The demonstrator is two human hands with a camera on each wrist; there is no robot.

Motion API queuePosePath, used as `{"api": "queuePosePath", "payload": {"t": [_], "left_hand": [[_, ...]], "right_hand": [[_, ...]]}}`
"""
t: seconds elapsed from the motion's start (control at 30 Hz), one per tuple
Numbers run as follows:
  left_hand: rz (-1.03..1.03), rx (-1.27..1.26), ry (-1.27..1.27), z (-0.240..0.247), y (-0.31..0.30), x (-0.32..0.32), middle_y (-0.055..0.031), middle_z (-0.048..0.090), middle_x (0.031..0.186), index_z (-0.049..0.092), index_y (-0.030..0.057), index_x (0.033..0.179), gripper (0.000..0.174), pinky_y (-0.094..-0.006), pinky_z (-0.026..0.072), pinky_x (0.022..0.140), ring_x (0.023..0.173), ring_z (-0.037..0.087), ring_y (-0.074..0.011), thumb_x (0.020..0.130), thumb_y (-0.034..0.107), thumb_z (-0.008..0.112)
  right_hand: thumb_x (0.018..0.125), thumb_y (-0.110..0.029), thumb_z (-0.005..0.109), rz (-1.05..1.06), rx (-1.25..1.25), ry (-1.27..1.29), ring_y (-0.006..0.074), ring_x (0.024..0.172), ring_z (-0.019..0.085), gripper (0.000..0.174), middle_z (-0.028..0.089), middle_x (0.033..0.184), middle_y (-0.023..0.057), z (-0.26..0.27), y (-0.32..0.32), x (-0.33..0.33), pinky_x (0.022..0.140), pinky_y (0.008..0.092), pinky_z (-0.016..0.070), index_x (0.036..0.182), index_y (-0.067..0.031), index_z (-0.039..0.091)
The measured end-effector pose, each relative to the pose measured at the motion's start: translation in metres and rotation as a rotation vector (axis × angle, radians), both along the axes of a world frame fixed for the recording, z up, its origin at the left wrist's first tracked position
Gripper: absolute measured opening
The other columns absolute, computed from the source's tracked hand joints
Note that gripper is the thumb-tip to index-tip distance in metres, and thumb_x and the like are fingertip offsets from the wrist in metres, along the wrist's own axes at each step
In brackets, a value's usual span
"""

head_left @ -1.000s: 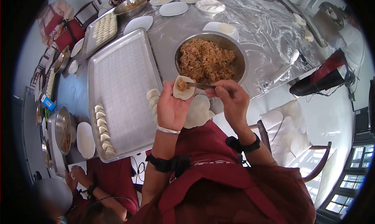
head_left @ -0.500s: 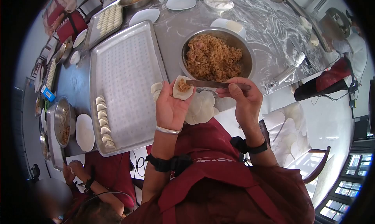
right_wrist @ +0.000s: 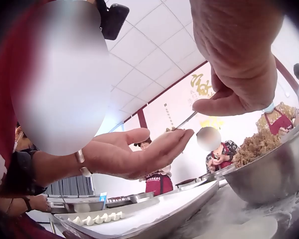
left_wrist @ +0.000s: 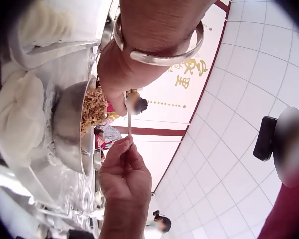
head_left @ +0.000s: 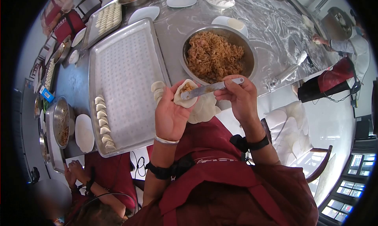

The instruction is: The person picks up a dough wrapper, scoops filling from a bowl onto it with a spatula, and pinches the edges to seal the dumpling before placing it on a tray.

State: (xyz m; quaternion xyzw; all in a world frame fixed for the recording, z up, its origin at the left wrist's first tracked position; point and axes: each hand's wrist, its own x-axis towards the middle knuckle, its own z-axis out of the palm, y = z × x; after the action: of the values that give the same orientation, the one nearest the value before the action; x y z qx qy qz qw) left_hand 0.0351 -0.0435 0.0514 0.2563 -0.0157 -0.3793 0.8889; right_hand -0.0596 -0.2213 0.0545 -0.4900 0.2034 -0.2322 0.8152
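Note:
My left hand (head_left: 171, 117) is palm up, cradling a round dumpling wrapper (head_left: 180, 102) on its fingers with the thumb along one side. Brown filling (head_left: 189, 86) sits in the wrapper, whose edges rise slightly. My right hand (head_left: 243, 102) pinches a flat metal spatula (head_left: 212, 87) near its holed end. The blade's other end lies across the wrapper, close against the filling. Beyond both hands stands a steel bowl (head_left: 253, 62) heaped with brown filling. Flat wrappers (head_left: 204, 109) lie overlapped below the spatula, partly hidden by the left hand.
A large metal tray (head_left: 128, 72) stands left, with a row of dumplings (head_left: 104, 121) along one side and a few dumplings (head_left: 158, 86) near my left hand. White plates (head_left: 181, 0) and a floury bowl (head_left: 219, 1) sit farther back. Another person's hands (head_left: 76, 171) are at lower left.
The spatula has turned from edge-on to showing its flat face, its tip lower over the wrapper. The filling looks more pressed in, and the right hand has shifted slightly left since half a second ago.

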Motion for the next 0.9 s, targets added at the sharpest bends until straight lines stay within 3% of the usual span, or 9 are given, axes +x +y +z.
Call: {"api": "queuePosePath", "payload": {"t": [0.13,0.33,0.43,0.53,0.57,0.73,0.9], "left_hand": [[-0.001,-0.03,-0.017,-0.004,0.003,-0.001,-0.0231,0.051,0.136,0.042,-0.0083,0.135,0.054,-0.0469,0.04,0.111,0.13,0.048,-0.0354,0.107,0.038,0.035],[0.134,-0.051,0.026,-0.009,0.006,0.003,-0.0241,0.051,0.135,0.042,-0.0094,0.134,0.053,-0.047,0.04,0.112,0.131,0.048,-0.0351,0.106,0.036,0.037],[0.137,-0.077,0.039,-0.008,0.005,0.003,-0.0248,0.051,0.135,0.041,-0.009,0.135,0.053,-0.0473,0.0397,0.112,0.13,0.048,-0.0345,0.107,0.036,0.036],[0.158,-0.085,0.073,-0.009,0.005,0.002,-0.0253,0.051,0.135,0.041,-0.0092,0.136,0.055,-0.0461,0.0399,0.112,0.129,0.049,-0.0336,0.107,0.037,0.036],[0.148,-0.079,0.056,-0.01,0.007,0.004,-0.0252,0.051,0.135,0.041,-0.0094,0.135,0.056,-0.0456,0.0401,0.112,0.128,0.05,-0.0333,0.107,0.038,0.035],[0.146,-0.026,0.061,-0.007,0.011,0.007,-0.0195,0.057,0.126,0.046,-0.0063,0.131,0.052,-0.0401,0.0439,0.104,0.116,0.056,-0.0285,0.106,0.038,0.037],[0.141,-0.012,0.07,-0.018,0.013,0.011,-0.0247,0.054,0.132,0.045,-0.0107,0.131,0.058,-0.0435,0.0407,0.11,0.124,0.052,-0.0323,0.106,0.04,0.034]], "right_hand": [[0.095,-0.006,0.057,0.006,-0.057,0.053,0.0268,0.075,0.072,0.016,0.066,0.087,0.0161,0.013,0.005,-0.002,0.067,0.0334,0.0617,0.102,0.0079,0.06],[0.095,-0.001,0.058,-0.1,-0.298,-0.124,0.0266,0.083,0.072,0.014,0.068,0.09,0.0176,0.019,0.026,-0.016,0.073,0.0331,0.0606,0.105,0.0082,0.062],[0.091,0.002,0.063,-0.09,-0.583,-0.184,0.0262,0.087,0.071,0.014,0.07,0.092,0.017,0.012,0.037,-0.015,0.074,0.0329,0.0589,0.105,0.0026,0.067],[0.085,0.004,0.068,-0.128,-1.141,-0.145,0.0264,0.087,0.07,0.02,0.07,0.095,0.015,0.006,0.041,-0.014,0.072,0.0328,0.0573,0.103,-0.004,0.071],[0.079,0.007,0.07,-0.093,-1.189,-0.107,0.0268,0.087,0.069,0.023,0.069,0.098,0.0152,0.01,0.047,-0.015,0.073,0.0308,0.0568,0.1,-0.0019,0.072],[0.076,0.0,0.072,0.049,-1.374,-0.308,0.0301,0.087,0.068,0.029,0.067,0.099,0.0143,-0.008,0.056,-0.015,0.071,0.0348,0.0566,0.104,-0.0034,0.069],[0.071,0.0,0.073,0.115,-1.481,-0.359,0.032,0.087,0.068,0.034,0.066,0.098,0.0141,-0.007,0.055,-0.015,0.071,0.0369,0.0571,0.104,-0.002,0.067]]}}
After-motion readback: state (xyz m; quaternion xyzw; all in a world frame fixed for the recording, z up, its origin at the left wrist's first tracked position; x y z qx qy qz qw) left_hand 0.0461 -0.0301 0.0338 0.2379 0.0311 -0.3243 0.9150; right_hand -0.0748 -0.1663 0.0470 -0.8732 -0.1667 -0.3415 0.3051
